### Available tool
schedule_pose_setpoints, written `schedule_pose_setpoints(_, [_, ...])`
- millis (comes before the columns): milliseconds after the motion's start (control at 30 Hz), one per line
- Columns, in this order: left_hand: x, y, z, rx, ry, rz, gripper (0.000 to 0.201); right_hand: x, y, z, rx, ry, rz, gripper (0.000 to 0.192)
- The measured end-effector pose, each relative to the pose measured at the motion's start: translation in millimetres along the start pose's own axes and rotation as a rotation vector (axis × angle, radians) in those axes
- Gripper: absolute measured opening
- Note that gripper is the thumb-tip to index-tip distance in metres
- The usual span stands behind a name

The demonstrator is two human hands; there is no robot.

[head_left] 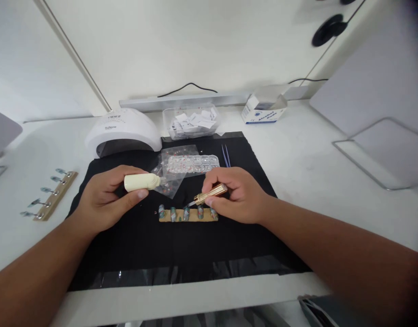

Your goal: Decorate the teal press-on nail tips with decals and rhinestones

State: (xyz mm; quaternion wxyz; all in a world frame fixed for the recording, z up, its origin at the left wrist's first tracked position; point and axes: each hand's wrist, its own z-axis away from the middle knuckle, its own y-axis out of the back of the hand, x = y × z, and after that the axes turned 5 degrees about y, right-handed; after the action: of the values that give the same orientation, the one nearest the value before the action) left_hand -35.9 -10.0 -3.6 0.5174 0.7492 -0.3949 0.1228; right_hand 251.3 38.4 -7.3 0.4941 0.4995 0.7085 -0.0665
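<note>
My left hand [108, 195] grips a cream-coloured polish bottle [140, 181], tipped on its side with its neck pointing right. In my right hand [238, 193] is a gold-capped nail brush [211, 194], its tip angled down to the left. That tip is close above the middle of a wooden strip [179, 219] carrying several decorated false nails [186, 213]; whether it touches one I cannot tell. Behind the hands, a clear compartment case [195, 163] of small rhinestones lies on transparent plastic sheets [174, 188]. A pair of purple tweezers [226, 156] rests to the right of the case.
A black mat [181, 250] covers the middle of the white table. At its back stand a white nail lamp [127, 129], a clear tub [168, 120] of white packets and an alcohol pads box [265, 109]. Another strip of nail tips [55, 195] lies left; a wire stand [358, 175] is right.
</note>
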Motion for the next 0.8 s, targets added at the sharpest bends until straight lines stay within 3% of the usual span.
schedule_pose_setpoints(100, [-0.3,0.3,0.4,0.008,0.004,0.013,0.022,-1.0,-0.1,0.1,0.022,-0.034,0.0,0.006])
schedule_pose_setpoints(300, [-1.5,-0.6,-1.3,0.002,-0.022,-0.016,0.022,-3.3,-0.6,0.0,-0.033,0.075,-0.008,0.007])
schedule_pose_setpoints(800, [3.2,0.9,-1.1,-0.01,0.017,-0.027,0.022,-2.7,-0.9,0.8,-0.023,0.035,0.027,0.008])
